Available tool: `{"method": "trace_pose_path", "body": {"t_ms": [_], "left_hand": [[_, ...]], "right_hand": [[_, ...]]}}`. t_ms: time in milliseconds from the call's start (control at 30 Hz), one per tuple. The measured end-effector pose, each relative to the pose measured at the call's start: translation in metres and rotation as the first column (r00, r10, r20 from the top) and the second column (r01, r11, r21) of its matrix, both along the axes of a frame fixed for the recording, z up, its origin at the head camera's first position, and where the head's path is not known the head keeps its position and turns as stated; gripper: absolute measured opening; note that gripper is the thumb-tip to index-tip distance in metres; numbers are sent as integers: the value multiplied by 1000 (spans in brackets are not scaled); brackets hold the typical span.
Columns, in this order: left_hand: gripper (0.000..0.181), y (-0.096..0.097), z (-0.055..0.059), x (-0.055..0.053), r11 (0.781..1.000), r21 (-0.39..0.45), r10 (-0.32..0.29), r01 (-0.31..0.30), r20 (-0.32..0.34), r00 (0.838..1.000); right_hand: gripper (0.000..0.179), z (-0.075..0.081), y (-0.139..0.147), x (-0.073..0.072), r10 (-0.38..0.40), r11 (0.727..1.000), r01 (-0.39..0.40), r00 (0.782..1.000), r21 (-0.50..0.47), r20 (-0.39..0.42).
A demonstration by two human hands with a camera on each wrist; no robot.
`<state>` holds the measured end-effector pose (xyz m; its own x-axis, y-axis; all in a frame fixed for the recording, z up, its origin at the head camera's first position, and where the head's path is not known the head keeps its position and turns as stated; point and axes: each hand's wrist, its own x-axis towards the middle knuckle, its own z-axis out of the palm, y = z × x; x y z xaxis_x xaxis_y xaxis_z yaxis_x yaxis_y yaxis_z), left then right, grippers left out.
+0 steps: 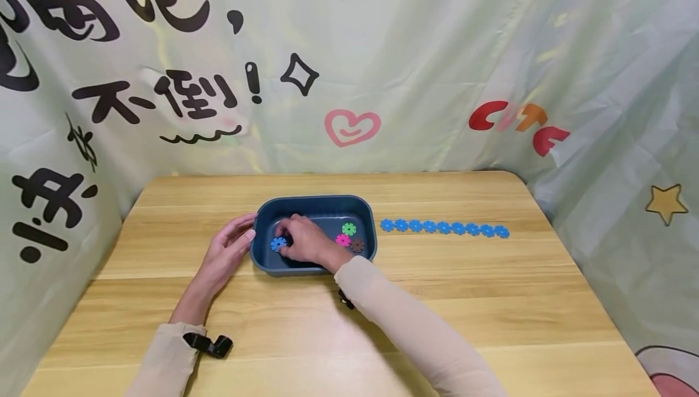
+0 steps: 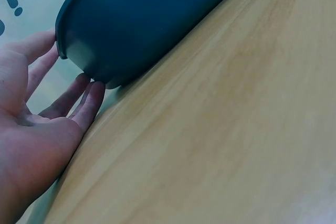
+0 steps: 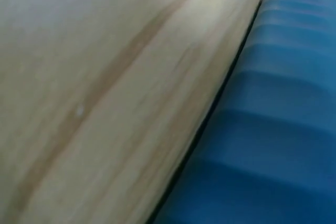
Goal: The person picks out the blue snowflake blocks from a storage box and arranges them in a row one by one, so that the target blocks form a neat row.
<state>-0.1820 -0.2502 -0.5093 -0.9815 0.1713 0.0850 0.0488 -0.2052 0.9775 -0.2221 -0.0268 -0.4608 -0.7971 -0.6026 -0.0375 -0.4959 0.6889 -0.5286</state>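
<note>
A dark blue-grey plastic bin (image 1: pixel 314 272) stands on the table. Against its left end my left hand (image 1: pixel 226 251) rests, fingertips touching the outer wall and rim; in the left wrist view the left hand (image 2: pixel 39 145) has its fingers loosely extended. My right hand (image 1: pixel 308 242) reaches inside the bin, finger and thumb bent around a blue snowflake-shaped disc (image 1: pixel 278 244) near the left end. Whether they pinch it is unclear. Green (image 1: pixel 349 229), pink (image 1: pixel 343 240) and brown snowflake discs (image 1: pixel 357 245) lie in the bin's right part. The right wrist view shows the bin's outer wall (image 3: pixel 273 124).
To the right of the bin, several blue snowflake discs (image 1: pixel 444 227) form a row across the wooden table (image 1: pixel 262 336). A printed cloth curtain (image 1: pixel 415 51) hangs behind the table and along both sides.
</note>
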Motion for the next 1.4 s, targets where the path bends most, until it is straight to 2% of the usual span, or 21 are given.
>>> {"method": "trace_pose_path", "body": {"t_ms": [200, 400, 600, 700, 833, 900, 1133, 1400], "left_hand": [[46, 5, 3, -2, 1000, -8, 2, -2, 10, 1000], [47, 6, 5, -2, 1000, -16, 4, -3, 11, 1000], [47, 5, 3, -2, 1000, -14, 9, -8, 4, 1000], [47, 5, 1, -2, 1000, -16, 9, -9, 5, 1000], [47, 4, 1, -2, 1000, -20, 1, -1, 7, 1000], [48, 4, 1, -2, 1000, -23, 0, 1, 9, 1000], [47, 2, 0, -2, 999, -35, 3, -2, 11, 1000], [47, 0, -2, -1, 999, -41, 14, -13, 10, 1000]], "right_hand": [[20, 2, 9, -3, -3, 990, 12, 998, -143, 62], [13, 3, 12, -5, 7, 979, 12, 996, -204, 93], [12, 6, 13, -5, -12, 961, 44, 993, -273, 115], [12, 7, 14, -3, -24, 940, 75, 988, -333, 154], [12, 9, 15, -1, -37, 897, 134, 973, -422, 230], [13, 11, 15, 0, -40, 880, 149, 969, -451, 242], [17, 14, 17, 6, -56, 861, 172, 967, -479, 247], [22, 17, 22, 10, -41, 849, 158, 971, -505, 234]]}}
